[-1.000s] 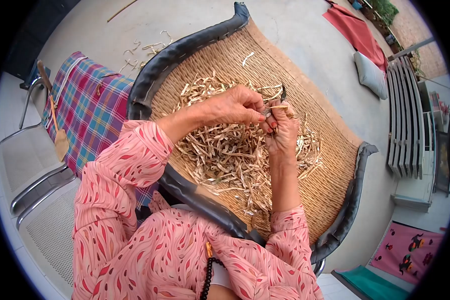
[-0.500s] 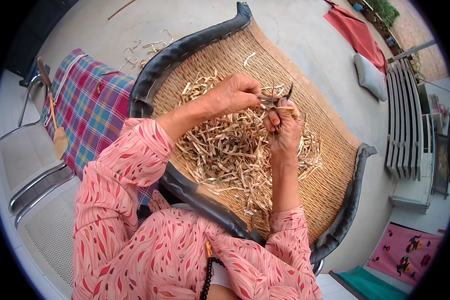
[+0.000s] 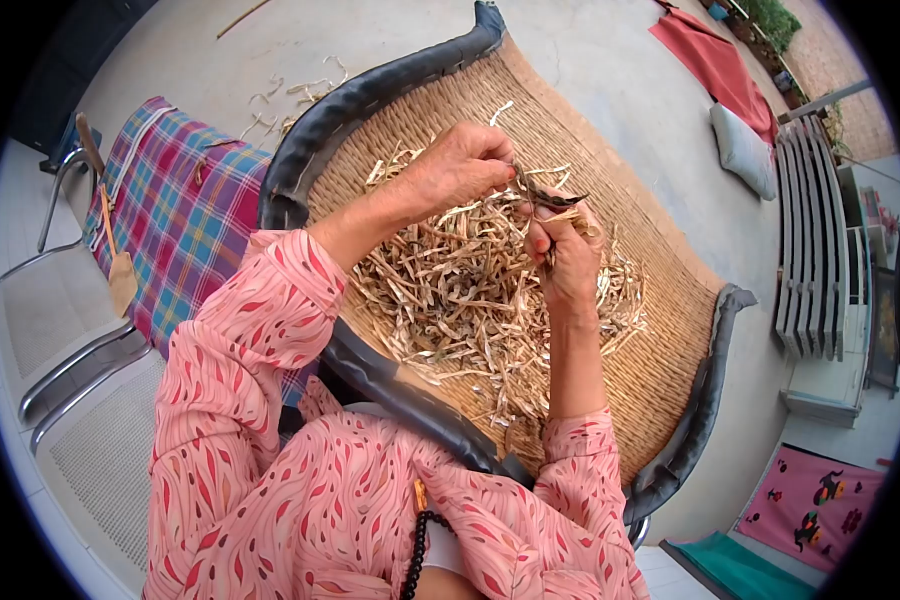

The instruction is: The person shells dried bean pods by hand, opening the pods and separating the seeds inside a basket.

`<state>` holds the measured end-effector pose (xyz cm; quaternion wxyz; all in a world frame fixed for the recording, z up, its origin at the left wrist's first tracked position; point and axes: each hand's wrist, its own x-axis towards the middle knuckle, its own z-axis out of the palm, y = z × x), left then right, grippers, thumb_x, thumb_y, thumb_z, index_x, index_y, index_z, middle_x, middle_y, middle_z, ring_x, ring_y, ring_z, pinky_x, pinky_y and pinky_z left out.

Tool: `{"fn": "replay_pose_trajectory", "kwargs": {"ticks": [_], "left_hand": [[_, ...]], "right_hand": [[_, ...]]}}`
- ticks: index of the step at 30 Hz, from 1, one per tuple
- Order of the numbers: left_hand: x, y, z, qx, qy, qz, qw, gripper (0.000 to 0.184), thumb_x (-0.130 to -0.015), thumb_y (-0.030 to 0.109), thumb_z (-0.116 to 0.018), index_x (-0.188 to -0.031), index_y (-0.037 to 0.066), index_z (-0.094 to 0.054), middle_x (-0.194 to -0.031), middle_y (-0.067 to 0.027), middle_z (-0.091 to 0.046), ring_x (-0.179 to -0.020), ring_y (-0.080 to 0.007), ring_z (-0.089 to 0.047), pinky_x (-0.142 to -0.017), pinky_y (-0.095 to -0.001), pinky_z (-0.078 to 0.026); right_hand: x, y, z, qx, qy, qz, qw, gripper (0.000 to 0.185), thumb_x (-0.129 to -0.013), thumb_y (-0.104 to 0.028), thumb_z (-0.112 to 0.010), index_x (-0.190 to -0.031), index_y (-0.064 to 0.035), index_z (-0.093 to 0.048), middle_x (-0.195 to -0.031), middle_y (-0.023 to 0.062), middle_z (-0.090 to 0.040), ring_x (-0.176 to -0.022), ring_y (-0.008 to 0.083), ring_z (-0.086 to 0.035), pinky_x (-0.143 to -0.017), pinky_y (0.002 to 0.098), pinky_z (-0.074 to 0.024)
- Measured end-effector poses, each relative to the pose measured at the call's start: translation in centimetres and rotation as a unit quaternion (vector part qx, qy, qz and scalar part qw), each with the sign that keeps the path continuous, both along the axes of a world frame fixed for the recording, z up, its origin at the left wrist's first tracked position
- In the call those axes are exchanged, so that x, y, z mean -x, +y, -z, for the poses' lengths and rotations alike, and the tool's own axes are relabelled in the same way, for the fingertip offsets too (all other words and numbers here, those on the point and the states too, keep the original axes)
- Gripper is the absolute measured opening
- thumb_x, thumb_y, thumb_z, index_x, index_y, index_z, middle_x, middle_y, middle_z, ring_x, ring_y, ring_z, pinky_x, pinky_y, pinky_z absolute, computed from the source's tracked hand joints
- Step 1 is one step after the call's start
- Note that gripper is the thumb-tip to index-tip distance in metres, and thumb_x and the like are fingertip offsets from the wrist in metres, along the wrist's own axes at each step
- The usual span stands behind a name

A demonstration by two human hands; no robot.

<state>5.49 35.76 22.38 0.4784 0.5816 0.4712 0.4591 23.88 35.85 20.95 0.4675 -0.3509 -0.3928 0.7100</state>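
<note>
Bare weave on a tray [image 3: 665,335] leaves passage along the right of a heaped pile of dry pods [image 3: 455,290], while a black padded rim [image 3: 295,150] stands in the way on the left and near sides. A dark pod [image 3: 552,197] crosses the narrow gap between left hand [image 3: 465,167] and right hand [image 3: 571,258]; clearance beneath them is hard to judge.

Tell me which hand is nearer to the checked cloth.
Left. The left hand is to the right of the checked cloth, apart from it; the right hand is farther off on that same side.
</note>
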Motion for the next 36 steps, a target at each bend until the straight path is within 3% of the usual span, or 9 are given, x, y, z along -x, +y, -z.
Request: {"fn": "replay_pose_trajectory", "kwargs": {"ticks": [5,8,11,12,16,19,23,24,36], "left_hand": [[-0.5,-0.2,-0.4,0.007,0.015,0.001,1.000,0.010,-0.085,0.011,-0.055,-0.077,0.004,-0.056,-0.065,0.0015,-0.055,-0.058,-0.0033,-0.051,-0.049,-0.0180,-0.039],[-0.9,-0.3,-0.1,0.002,0.046,0.037,0.998,0.011,-0.085,0.010,-0.058,-0.078,0.003,-0.055,-0.065,0.0013,-0.056,-0.056,-0.0037,-0.051,-0.049,-0.0182,-0.041],[-1.4,-0.7,0.0,0.032,-0.010,0.084,0.996,0.011,-0.086,0.011,-0.060,-0.079,0.002,-0.056,-0.065,0.0004,-0.058,-0.055,-0.0037,-0.052,-0.048,-0.0177,-0.042],[-1.5,-0.7,0.0,0.052,-0.016,0.092,0.994,0.011,-0.086,0.011,-0.060,-0.079,0.002,-0.057,-0.065,0.0002,-0.058,-0.054,-0.0037,-0.052,-0.047,-0.0176,-0.042],[-1.6,-0.6,0.1,0.067,-0.021,0.094,0.993,0.011,-0.087,0.012,-0.058,-0.081,0.002,-0.058,-0.065,-0.0002,-0.059,-0.052,-0.0033,-0.053,-0.047,-0.0161,-0.043],[-1.3,-0.5,-0.1,0.079,-0.001,0.086,0.993,0.012,-0.088,0.013,-0.056,-0.081,0.003,-0.058,-0.065,-0.0002,-0.059,-0.053,-0.0031,-0.052,-0.047,-0.0156,-0.042],[-1.4,-0.4,0.4,0.073,-0.021,0.067,0.995,0.014,-0.089,0.015,-0.055,-0.081,0.005,-0.059,-0.065,-0.0001,-0.059,-0.055,-0.0031,-0.053,-0.048,-0.0158,-0.042],[-1.4,-0.5,0.2,0.089,-0.011,0.069,0.994,0.015,-0.089,0.017,-0.056,-0.082,0.004,-0.060,-0.067,-0.0008,-0.061,-0.057,-0.0040,-0.055,-0.049,-0.0164,-0.044],[-2.1,-0.7,1.0,0.181,-0.081,0.084,0.977,0.019,-0.088,0.020,-0.058,-0.078,0.004,-0.060,-0.065,-0.0014,-0.060,-0.053,-0.0052,-0.055,-0.046,-0.0161,-0.044]], "right_hand": [[0.3,-0.4,-1.0,-0.046,-0.029,-0.018,0.998,0.025,-0.087,-0.009,-0.058,-0.109,0.0003,-0.055,-0.065,-0.0002,-0.052,-0.048,0.0044,-0.043,-0.040,0.0170,-0.0324],[-0.2,0.3,0.3,-0.023,0.056,-0.045,0.997,0.028,-0.087,-0.016,-0.060,-0.110,-0.0002,-0.055,-0.074,0.0033,-0.058,-0.053,0.0050,-0.047,-0.041,0.0164,-0.0336],[-0.1,0.9,0.4,0.008,0.097,-0.008,0.995,0.030,-0.088,-0.021,-0.058,-0.109,-0.0001,-0.054,-0.092,0.0086,-0.062,-0.065,0.0077,-0.054,-0.050,0.0191,-0.0447],[-0.6,0.9,0.6,0.026,0.128,-0.004,0.991,0.027,-0.090,-0.021,-0.053,-0.107,0.0000,-0.054,-0.108,0.0133,-0.059,-0.081,0.0135,-0.060,-0.070,0.0271,-0.0535],[-0.9,1.0,0.6,0.128,0.234,0.009,0.964,0.025,-0.092,-0.015,-0.045,-0.103,0.0054,-0.053,-0.111,0.0179,-0.056,-0.094,0.0227,-0.061,-0.079,0.0361,-0.0554],[-1.9,2.0,2.3,0.173,0.270,-0.002,0.947,0.024,-0.090,-0.010,-0.044,-0.102,0.0095,-0.050,-0.111,0.0194,-0.055,-0.095,0.0262,-0.060,-0.078,0.0366,-0.0559],[-2.1,2.6,3.2,0.221,0.393,-0.005,0.893,0.024,-0.088,-0.007,-0.046,-0.101,0.0130,-0.048,-0.089,0.0151,-0.059,-0.085,0.0260,-0.061,-0.073,0.0341,-0.0569],[-2.4,2.7,3.3,0.200,0.391,-0.059,0.896,0.024,-0.089,-0.007,-0.047,-0.101,0.0130,-0.049,-0.082,0.0128,-0.058,-0.083,0.0248,-0.060,-0.076,0.0349,-0.0559],[-0.4,1.0,2.4,0.171,0.244,0.058,0.953,0.021,-0.089,-0.009,-0.048,-0.100,0.0085,-0.051,-0.095,0.0166,-0.059,-0.093,0.0280,-0.059,-0.086,0.0371,-0.0512]]}}
